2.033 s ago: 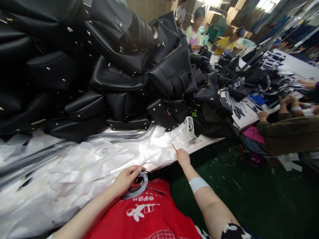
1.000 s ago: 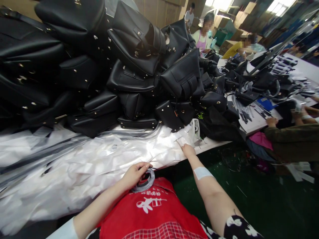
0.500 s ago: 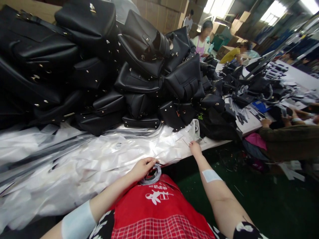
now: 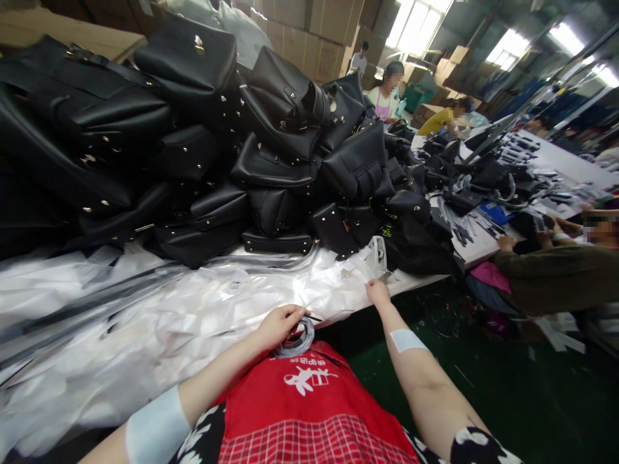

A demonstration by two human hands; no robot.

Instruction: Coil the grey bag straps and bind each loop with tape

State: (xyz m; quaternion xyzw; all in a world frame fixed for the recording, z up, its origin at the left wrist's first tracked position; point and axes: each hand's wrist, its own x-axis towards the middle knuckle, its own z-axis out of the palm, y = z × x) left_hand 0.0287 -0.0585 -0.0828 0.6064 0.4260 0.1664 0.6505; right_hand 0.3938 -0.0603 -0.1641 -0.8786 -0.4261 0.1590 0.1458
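Note:
My left hand [image 4: 282,325] is closed on a ring-shaped loop of strap [image 4: 300,340] that looks wrapped in grey, shiny film. A thin dark end sticks out past its fingertips. The loop hangs just in front of my red apron [image 4: 290,380]. My right hand [image 4: 377,292] is closed at the table's front edge, its fingers curled together; whatever they pinch is too small to make out. Just beyond it stands a pale, translucent tape dispenser [image 4: 379,252]. Crumpled white film sheets [image 4: 207,309] cover the table under and left of my hands.
Black handbags [image 4: 280,116] are piled high along the back of the table. A dark cloth or bag [image 4: 420,248] lies right of the dispenser. Another table [image 4: 476,245] with bags and straps stands to the right, where a person in a dark sleeve [image 4: 551,270] sits. Dark green floor lies below.
My right hand has drawn slightly towards me and left, and the thin strip at its fingertips no longer shows. My left hand keeps hold of the loop. The view has tilted up slightly.

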